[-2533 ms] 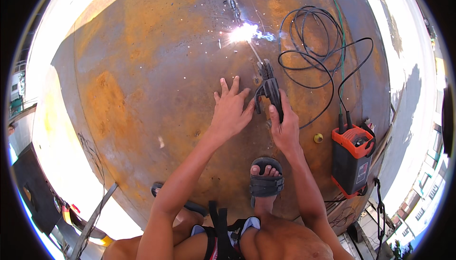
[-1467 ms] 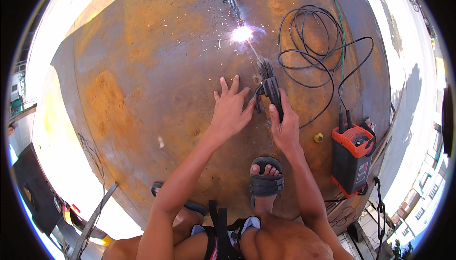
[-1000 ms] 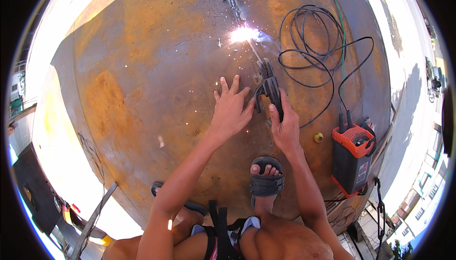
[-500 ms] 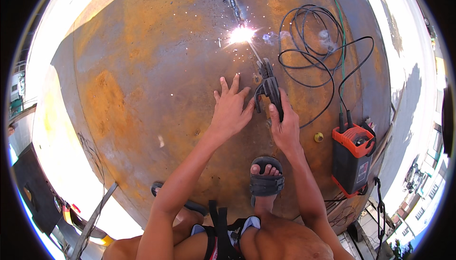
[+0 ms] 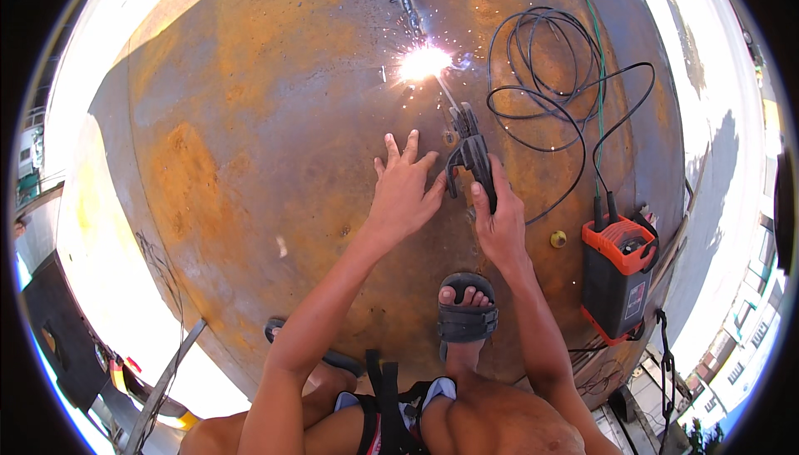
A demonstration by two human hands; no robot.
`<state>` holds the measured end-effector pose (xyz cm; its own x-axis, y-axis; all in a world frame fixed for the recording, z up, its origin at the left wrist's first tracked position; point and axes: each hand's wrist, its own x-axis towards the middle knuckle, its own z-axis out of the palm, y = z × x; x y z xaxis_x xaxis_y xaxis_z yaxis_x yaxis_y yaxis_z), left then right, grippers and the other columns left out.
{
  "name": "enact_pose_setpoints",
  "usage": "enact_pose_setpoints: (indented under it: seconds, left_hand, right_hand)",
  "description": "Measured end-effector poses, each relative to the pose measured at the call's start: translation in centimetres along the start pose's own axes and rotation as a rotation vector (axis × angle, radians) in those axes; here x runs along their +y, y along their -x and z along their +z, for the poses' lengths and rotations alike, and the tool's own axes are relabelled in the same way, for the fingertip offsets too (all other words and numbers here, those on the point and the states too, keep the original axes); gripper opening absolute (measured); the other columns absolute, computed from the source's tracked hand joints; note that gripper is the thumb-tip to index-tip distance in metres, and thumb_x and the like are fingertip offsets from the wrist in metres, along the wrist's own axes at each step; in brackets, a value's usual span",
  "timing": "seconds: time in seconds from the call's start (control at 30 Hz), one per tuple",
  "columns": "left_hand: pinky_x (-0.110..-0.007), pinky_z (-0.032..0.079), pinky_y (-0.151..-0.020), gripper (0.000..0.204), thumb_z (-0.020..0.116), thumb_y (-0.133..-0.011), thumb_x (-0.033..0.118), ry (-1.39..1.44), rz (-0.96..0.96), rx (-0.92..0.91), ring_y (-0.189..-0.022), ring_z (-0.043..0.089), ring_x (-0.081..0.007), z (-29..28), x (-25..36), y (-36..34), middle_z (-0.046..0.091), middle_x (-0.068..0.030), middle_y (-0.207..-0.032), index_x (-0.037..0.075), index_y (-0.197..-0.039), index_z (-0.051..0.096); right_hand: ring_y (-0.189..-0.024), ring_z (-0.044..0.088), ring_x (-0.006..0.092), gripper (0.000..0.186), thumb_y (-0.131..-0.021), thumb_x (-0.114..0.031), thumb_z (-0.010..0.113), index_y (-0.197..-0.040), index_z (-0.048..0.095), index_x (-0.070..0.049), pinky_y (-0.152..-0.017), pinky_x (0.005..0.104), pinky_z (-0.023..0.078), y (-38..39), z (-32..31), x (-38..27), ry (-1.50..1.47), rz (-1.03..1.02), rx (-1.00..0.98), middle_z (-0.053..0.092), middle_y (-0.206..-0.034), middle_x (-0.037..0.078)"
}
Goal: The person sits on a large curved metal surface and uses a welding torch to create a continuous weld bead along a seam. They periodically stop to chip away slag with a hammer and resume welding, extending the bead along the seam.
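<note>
My right hand (image 5: 501, 215) is wrapped round the black handle of an electrode holder (image 5: 473, 154). From its jaws a thin welding rod (image 5: 448, 91) slants up and left into a white, sparking arc (image 5: 424, 63). The glare hides the rod's tip. Beyond the arc, a dark, lumpy weld bead (image 5: 406, 4) runs along a seam to the top of the view. My left hand (image 5: 404, 189) lies with fingers spread on the rusty steel plate (image 5: 275, 139), its thumb close to the holder's lever. It holds nothing.
Coiled black cable (image 5: 541, 93) lies on the plate at the right, beside a green line (image 5: 589, 6). An orange and black welding machine (image 5: 617, 280) stands nearer me at the right, a small yellowish round thing (image 5: 558, 239) beside it. My sandalled foot (image 5: 468, 314) rests between my arms.
Sparks have scattered differently, and the smoke drifting over the cable coil has thinned. Both hands and the electrode holder look nearly unmoved.
</note>
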<state>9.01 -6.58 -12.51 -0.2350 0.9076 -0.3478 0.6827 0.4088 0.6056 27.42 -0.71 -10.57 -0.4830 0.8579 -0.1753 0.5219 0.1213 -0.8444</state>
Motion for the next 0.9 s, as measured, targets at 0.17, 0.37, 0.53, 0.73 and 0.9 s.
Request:
enact_pose_setpoints:
  seconds: [0.17,0.37,0.53,0.73,0.9]
  left_hand:
    - [-0.08,0.029,-0.117,0.05,0.066,-0.102,0.033,-0.005,0.0,0.0,-0.154,0.022,-0.0662,-0.29,0.09,-0.06,0.035,-0.0344,-0.167,0.001,-0.14,0.066]
    - [-0.081,0.03,-0.116,0.049,0.065,-0.102,0.033,-0.003,0.007,0.004,-0.154,0.022,-0.0664,-0.08,-0.01,-0.05,0.036,-0.0346,-0.166,0.0,-0.139,0.067]
    - [-0.081,0.03,-0.116,0.049,0.065,-0.102,0.032,0.004,0.005,0.007,-0.153,0.022,-0.0664,0.01,-0.07,-0.08,0.037,-0.0347,-0.166,0.0,-0.139,0.066]
    - [-0.08,0.03,-0.116,0.048,0.064,-0.103,0.032,0.005,0.001,0.007,-0.153,0.022,-0.0663,0.03,-0.05,-0.08,0.037,-0.0348,-0.166,0.0,-0.138,0.067]
    - [-0.081,0.029,-0.117,0.047,0.064,-0.104,0.032,0.01,0.004,0.008,-0.154,0.021,-0.0664,0.16,-0.16,-0.09,0.035,-0.0341,-0.167,0.002,-0.139,0.066]
  right_hand:
    - [-0.109,0.068,0.0516,0.048,-0.111,-0.021,0.059,-0.153,0.048,-0.001,-0.088,0.0497,0.055,-0.04,0.16,0.13,-0.002,0.003,0.001,0.07,-0.121,0.03]
    - [-0.11,0.069,0.0513,0.049,-0.111,-0.022,0.059,-0.154,0.048,-0.001,-0.089,0.0497,0.055,-0.03,0.14,0.0,0.0,0.014,-0.003,0.07,-0.122,0.029]
    - [-0.109,0.069,0.0513,0.049,-0.111,-0.022,0.059,-0.153,0.048,-0.001,-0.089,0.0493,0.055,-0.01,0.23,0.13,-0.007,0.02,0.002,0.07,-0.121,0.03]
    - [-0.108,0.069,0.0515,0.049,-0.111,-0.021,0.059,-0.153,0.048,-0.001,-0.088,0.0494,0.055,-0.16,0.35,0.08,-0.001,0.009,0.006,0.07,-0.12,0.031]
    - [-0.106,0.069,0.0517,0.049,-0.11,-0.021,0.06,-0.153,0.048,-0.001,-0.086,0.0494,0.055,-0.11,0.19,-0.05,-0.001,0.014,0.006,0.07,-0.119,0.03]
